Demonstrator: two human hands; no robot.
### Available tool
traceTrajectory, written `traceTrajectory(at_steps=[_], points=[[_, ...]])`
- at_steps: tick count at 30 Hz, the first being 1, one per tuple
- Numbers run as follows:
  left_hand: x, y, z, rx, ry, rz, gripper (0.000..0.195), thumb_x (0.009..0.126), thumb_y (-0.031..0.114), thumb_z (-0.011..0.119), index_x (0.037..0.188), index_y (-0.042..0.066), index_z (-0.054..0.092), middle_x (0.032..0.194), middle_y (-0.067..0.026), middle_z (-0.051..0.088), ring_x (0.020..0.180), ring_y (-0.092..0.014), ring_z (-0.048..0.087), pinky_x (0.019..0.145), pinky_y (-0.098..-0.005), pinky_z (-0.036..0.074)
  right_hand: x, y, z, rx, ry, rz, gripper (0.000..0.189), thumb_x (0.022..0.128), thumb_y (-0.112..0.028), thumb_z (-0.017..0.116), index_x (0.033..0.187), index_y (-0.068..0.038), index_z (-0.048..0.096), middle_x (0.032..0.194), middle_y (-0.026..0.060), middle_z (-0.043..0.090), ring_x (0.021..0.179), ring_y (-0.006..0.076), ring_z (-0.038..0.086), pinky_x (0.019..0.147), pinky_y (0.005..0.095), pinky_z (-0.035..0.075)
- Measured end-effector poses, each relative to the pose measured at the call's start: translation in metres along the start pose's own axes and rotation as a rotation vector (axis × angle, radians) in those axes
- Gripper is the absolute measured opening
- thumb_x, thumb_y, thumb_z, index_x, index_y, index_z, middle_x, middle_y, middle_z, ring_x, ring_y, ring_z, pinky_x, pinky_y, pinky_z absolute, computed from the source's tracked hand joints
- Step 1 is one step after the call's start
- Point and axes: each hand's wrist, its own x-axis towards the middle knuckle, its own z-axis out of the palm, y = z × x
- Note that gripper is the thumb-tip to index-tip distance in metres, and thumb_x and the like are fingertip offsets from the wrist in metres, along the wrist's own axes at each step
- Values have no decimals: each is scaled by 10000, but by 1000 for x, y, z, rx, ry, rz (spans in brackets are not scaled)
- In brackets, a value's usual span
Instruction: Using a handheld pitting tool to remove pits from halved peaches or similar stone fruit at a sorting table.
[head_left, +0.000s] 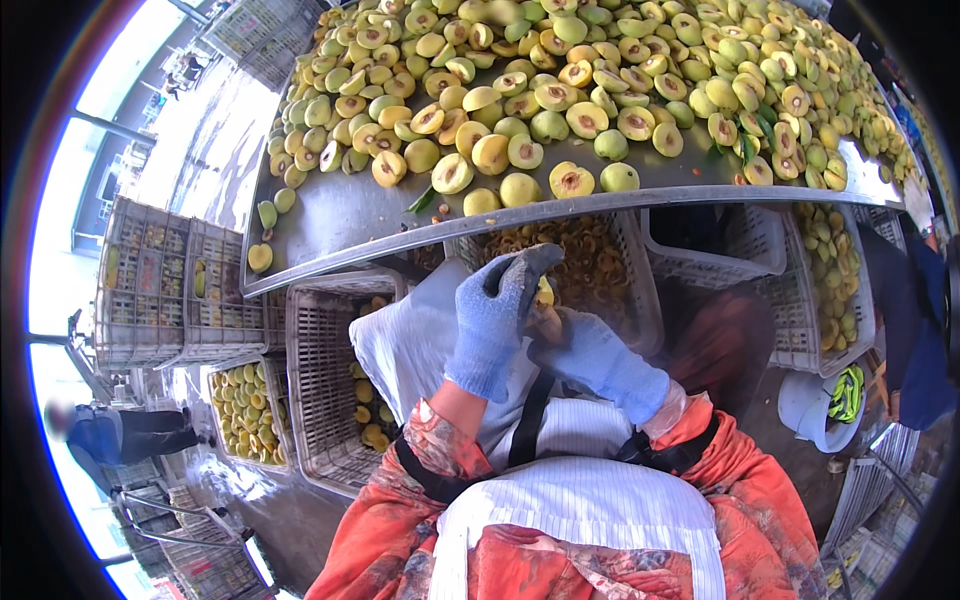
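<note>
My left hand (495, 315), in a blue knitted glove with dark fingertips, is closed around a piece of yellow-green fruit (546, 292). Just below and to the right, my right hand (600, 360), gloved alike, touches the fruit and grips what looks like a small tool's handle (550, 326); its working end is hidden. Both hands are above my lap, in front of the metal table's rim (450, 238). Halved fruits with brown centres (587, 120) lie across the table. Beneath its edge, behind my hands, is a crate (637, 277) of brownish fruit scraps (581, 259).
A plastic crate (330, 289) holding some fruit stands at my left, beside another full crate (247, 412). Stacked crates (180, 285) stand farther left. At right are a fruit-filled crate (829, 285) and a pale bucket (806, 412). A person (127, 435) is at far left.
</note>
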Motion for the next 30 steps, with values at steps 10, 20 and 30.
traceTrajectory(at_steps=[10, 20, 30], points=[[21, -5, 6, 314, -213, -13, 273, 847, 205, 534, 957, -32, 612, 799, -39, 618, 707, -91, 554, 643, -226, 457, -9, -6, -33, 1060, -490, 387, 229, 722, -228, 599, 808, -30, 524, 557, 68, 482, 442, 162, 494, 410, 290, 398], [18, 16, 4, 117, -73, -170, 248, 838, 189, 559, 949, -27, 611, 773, -22, 597, 656, -71, 516, 589, -213, 445, 1, -6, -16, 1634, -698, 255, 213, 765, -222, 607, 761, -71, 457, 512, 2, 395, 354, 120, 390, 352, 257, 333], [37, 41, -76, -220, 176, -181, 438, 864, 326, 457, 1060, -56, 539, 886, -183, 622, 540, -241, 599, 335, -364, 478, 6, 44, -48, 1323, -499, 270, 229, 690, -202, 641, 802, -43, 520, 546, 51, 484, 409, 170, 470, 385, 279, 374]])
